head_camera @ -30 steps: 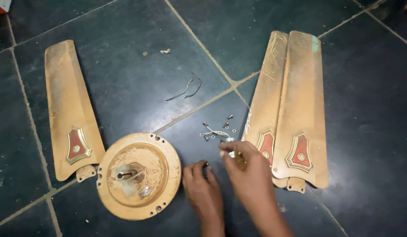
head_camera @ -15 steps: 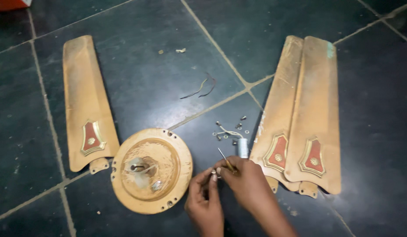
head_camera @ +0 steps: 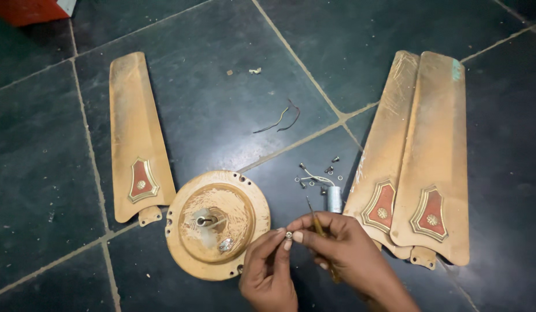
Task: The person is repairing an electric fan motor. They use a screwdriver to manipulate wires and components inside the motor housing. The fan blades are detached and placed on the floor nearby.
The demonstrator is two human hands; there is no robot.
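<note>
— What's nearest us on the floor?

— Two bare hands at the bottom edge. The left hand (head_camera: 268, 268) and the right hand (head_camera: 343, 245) meet fingertip to fingertip over a small screw (head_camera: 289, 235), pinched between thumb and forefinger of both hands. The right hand also holds a thin screwdriver (head_camera: 321, 231), its shaft poking up past the knuckles and its handle tucked under the closed fingers.

— And just beside them?

— To the left, a round tan fan motor housing (head_camera: 217, 224) lies flat on the dark tiled floor (head_camera: 210, 104), its hub facing up, its rim nearly touching the left hand. To the right, two tan fan blades (head_camera: 415, 156) lie overlapped, red-and-gold emblems at their near ends, the right wrist just beside their brackets.

— Between the housing and those blades?

— A small silver cylinder (head_camera: 334, 199) stands by the inner blade's edge. Just beyond it sits a scatter of loose screws and washers (head_camera: 317, 176) with a short pale wire.

— Further out?

— A single fan blade (head_camera: 135, 136) lies alone left of the housing, bracket end nearest it. Past the middle, a bent piece of dark wire (head_camera: 279, 119) rests near a grout line, and two small scraps (head_camera: 245, 71) lie beyond that. A red object (head_camera: 31, 10) shows at the far left corner.
</note>
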